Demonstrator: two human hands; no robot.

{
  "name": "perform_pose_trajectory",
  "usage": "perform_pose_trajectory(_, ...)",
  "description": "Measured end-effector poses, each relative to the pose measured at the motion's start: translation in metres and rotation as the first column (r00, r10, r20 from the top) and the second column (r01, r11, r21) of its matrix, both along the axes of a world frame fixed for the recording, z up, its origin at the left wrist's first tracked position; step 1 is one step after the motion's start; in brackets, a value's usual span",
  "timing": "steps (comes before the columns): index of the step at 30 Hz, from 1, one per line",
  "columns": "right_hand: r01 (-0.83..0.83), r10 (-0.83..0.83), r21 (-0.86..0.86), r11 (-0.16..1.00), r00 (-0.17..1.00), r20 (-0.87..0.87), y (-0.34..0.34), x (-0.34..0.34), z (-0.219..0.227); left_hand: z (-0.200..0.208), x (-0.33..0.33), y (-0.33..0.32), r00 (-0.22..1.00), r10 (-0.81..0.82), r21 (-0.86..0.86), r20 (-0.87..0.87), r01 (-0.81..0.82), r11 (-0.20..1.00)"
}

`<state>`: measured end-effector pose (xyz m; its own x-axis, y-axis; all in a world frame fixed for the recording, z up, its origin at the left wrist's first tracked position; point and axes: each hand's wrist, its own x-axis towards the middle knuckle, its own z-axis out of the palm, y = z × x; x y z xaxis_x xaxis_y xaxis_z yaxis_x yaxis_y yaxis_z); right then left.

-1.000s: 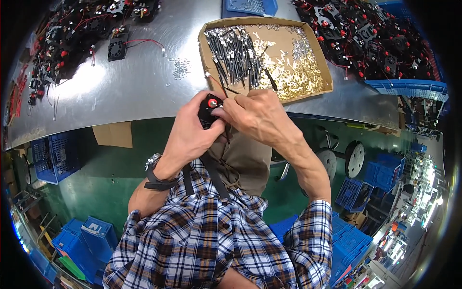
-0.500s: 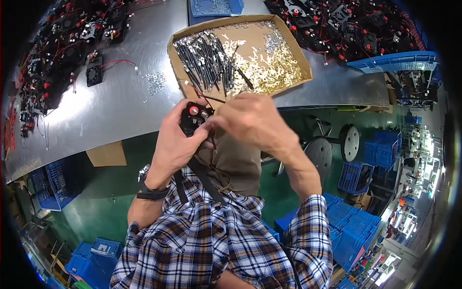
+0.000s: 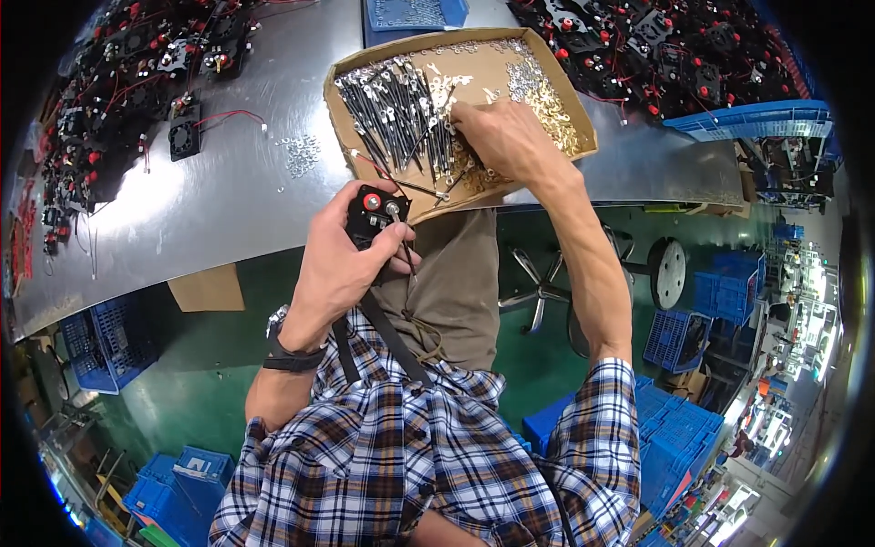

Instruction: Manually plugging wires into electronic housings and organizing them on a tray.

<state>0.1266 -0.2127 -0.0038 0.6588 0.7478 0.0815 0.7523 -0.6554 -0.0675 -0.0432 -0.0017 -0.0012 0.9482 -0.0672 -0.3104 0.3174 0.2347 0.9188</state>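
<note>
My left hand (image 3: 339, 260) is closed around a black panel assembly (image 3: 362, 223) bearing a red round terminal (image 3: 372, 201) and a metal post (image 3: 392, 209). A short black cable end hangs by its thumb and fingertips. A red and black wire with a white plug runs from the panel toward the tray. My right hand (image 3: 512, 139) reaches into a shallow cardboard tray (image 3: 588, 137), its fingers bent and closed over the contents. Its fingertips are hidden. Black cables with ring terminals (image 3: 387, 109) lie left of it, brass-coloured lugs (image 3: 556, 114) to its right.
The metal bench (image 3: 228, 219) holds a pile of small washers or nuts (image 3: 299, 157) and a black fan unit (image 3: 185, 137). Heaps of black assemblies with red terminals (image 3: 638, 46) flank the tray. Blue crates (image 3: 674, 438) and a stool (image 3: 538, 290) stand on the green floor.
My right hand has moved up from beside the panel into the cardboard tray. My left hand keeps its hold on the panel, almost in the same place.
</note>
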Motion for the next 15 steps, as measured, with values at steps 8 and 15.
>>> perform_pose_trajectory(8,0.512,0.068,0.575,0.638,0.707,-0.704,0.010,-0.063,0.043,0.005,-0.001,-0.006,0.999,0.030,-0.021,0.042,-0.029,0.999)
perform_pose_trajectory(15,0.674,0.147,0.567,0.473,0.574,-0.806,0.053,-0.121,0.024,-0.012,0.001,-0.015,0.905,0.066,0.306,0.421,-0.211,0.928)
